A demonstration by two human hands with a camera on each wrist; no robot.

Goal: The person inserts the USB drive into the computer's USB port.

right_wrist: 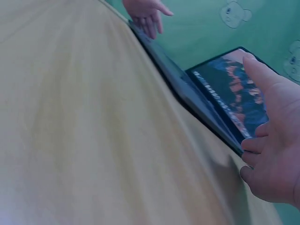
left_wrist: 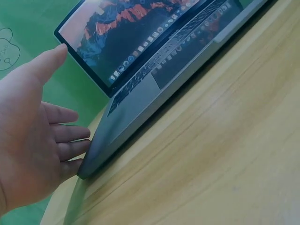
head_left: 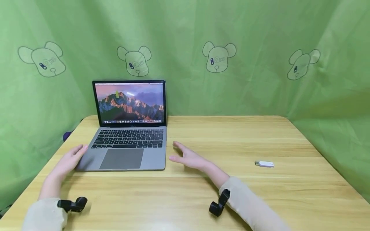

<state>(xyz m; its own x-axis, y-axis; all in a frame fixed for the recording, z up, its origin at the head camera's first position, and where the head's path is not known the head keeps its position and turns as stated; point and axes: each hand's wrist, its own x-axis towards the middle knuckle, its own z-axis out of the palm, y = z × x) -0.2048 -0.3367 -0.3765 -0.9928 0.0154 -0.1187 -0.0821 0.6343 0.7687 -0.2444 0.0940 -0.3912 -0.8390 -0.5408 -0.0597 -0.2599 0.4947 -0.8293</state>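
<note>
An opened laptop (head_left: 154, 160) stands on the left part of the table, its screen lit with a mountain picture. At its left edge is my left hand (head_left: 69, 160), thumb raised and fingers extended; in the left wrist view the fingertips (left_wrist: 82, 146) meet or nearly meet the laptop's side, and I cannot tell which. My right hand (head_left: 189, 158) hovers just right of the laptop, thumb and fingers spread, with a gap between it and the edge in the head view. Neither hand holds anything. A white USB stick (head_left: 266, 164) with its metal plug bared lies farther right.
The light wooden table (head_left: 231, 134) extends to the right and toward me. A green curtain (head_left: 185, 64) with printed bear heads hangs behind and beside it. Black wrist cameras (head_left: 219, 203) are strapped over both light sleeves (head_left: 254, 205).
</note>
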